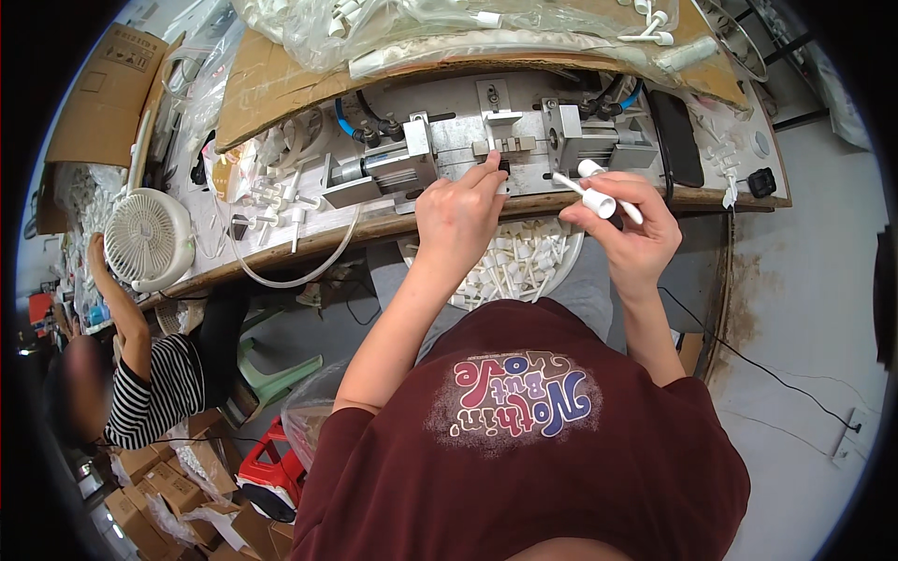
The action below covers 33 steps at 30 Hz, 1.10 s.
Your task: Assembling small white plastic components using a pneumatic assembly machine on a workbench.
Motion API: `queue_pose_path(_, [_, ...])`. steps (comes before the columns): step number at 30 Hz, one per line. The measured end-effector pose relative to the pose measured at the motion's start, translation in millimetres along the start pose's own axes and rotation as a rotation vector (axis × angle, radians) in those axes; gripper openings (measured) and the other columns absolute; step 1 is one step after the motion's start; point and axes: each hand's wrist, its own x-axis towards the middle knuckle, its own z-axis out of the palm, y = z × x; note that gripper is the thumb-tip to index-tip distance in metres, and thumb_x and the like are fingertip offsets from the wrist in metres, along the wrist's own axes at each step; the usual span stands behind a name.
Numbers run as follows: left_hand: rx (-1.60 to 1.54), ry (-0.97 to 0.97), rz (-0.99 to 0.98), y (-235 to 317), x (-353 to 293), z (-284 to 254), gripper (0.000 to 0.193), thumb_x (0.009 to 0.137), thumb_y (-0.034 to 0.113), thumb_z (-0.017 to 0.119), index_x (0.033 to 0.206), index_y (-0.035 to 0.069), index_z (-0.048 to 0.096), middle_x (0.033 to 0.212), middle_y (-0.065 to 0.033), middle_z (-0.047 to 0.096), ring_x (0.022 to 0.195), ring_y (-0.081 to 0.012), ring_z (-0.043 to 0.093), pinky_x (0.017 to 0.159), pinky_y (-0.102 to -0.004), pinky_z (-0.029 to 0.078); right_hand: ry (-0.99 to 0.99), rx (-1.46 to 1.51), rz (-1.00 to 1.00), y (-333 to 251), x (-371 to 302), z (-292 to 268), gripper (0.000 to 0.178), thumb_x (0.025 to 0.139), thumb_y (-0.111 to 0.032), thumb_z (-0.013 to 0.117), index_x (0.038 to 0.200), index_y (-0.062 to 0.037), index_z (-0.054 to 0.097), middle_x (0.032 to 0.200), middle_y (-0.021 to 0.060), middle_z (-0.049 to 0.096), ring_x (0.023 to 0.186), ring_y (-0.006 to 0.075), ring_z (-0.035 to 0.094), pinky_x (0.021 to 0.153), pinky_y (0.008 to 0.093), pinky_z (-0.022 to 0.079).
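Note:
My left hand reaches to the middle of a metal clamping fixture, its fingers drawn together with the fingertips at the small block there. Whatever lies under those fingertips is hidden. To the right, my right hand is closed around a few white plastic caps with thin stems, one stem pointing toward the fixture. Metal cylinder units flank the block, a left one and a right one. Below the bench edge, between my forearms, sits a round tub heaped with similar white stemmed caps.
White pieces lie on the bench left of the fixture, near a white fan. A black phone lies at the right. Cardboard with plastic bags overhangs the back. A co-worker in a striped shirt sits left, above cartons.

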Motion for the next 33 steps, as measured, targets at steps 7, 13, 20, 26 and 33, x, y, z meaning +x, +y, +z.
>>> queue_pose_path(7, [-0.246, -0.096, -0.18, 10, -2, -14, 0.034, 0.074, 0.018, 0.082, 0.105, 0.009, 0.071, 0.106, -0.0034, 0.072, 0.065, -0.014, 0.068, 0.061, -0.0245, 0.053, -0.014, -0.335, -0.165, -1, -2, 3, 0.033, 0.07, 0.008, 0.076, 0.1, -0.0027, 0.07, 0.097, 0.0126, 0.07, 0.088, 0.0214, 0.069, 0.073, 0.028, 0.055])
queue_pose_path(13, [-0.925, -0.115, -0.307, 36, -2, -37, 0.039, 0.074, 0.003, 0.082, 0.109, -0.001, 0.067, 0.094, -0.007, 0.071, 0.082, -0.0108, 0.068, 0.072, -0.0243, 0.056, -0.164, -0.525, -0.482, 3, -9, 11, 0.03, 0.068, 0.0, 0.077, 0.098, -0.0001, 0.071, 0.096, 0.0144, 0.072, 0.082, 0.026, 0.072, 0.068, 0.0309, 0.059])
queue_pose_path(20, [-0.588, 0.03, -0.207, 28, -5, -34, 0.031, 0.073, 0.002, 0.08, 0.102, 0.002, 0.07, 0.101, -0.0068, 0.069, 0.08, -0.0144, 0.067, 0.071, -0.0266, 0.057, -0.109, -0.445, -0.384, 6, -4, 20, 0.028, 0.078, 0.008, 0.069, 0.105, 0.0012, 0.07, 0.099, 0.016, 0.072, 0.09, 0.0256, 0.072, 0.074, 0.0307, 0.059])
queue_pose_path(26, [-0.019, 0.086, 0.061, 4, -10, -4, 0.024, 0.073, 0.013, 0.078, 0.096, 0.009, 0.073, 0.108, -0.0024, 0.071, 0.073, -0.0184, 0.066, 0.064, -0.0298, 0.053, -0.018, -0.29, -0.165, 7, -6, 15, 0.033, 0.083, 0.014, 0.057, 0.111, 0.0016, 0.067, 0.106, 0.0137, 0.071, 0.087, 0.0216, 0.072, 0.07, 0.0282, 0.058])
queue_pose_path(33, [0.04, 0.004, 0.04, 0, 0, -2, 0.026, 0.071, 0.018, 0.079, 0.096, 0.013, 0.074, 0.106, 0.0021, 0.072, 0.059, -0.0195, 0.062, 0.058, -0.0289, 0.049, -0.055, -0.042, 0.175, -6, -12, 9, 0.019, 0.084, 0.005, 0.068, 0.103, 0.0039, 0.069, 0.097, 0.0106, 0.073, 0.067, 0.0111, 0.068, 0.059, 0.0221, 0.053])
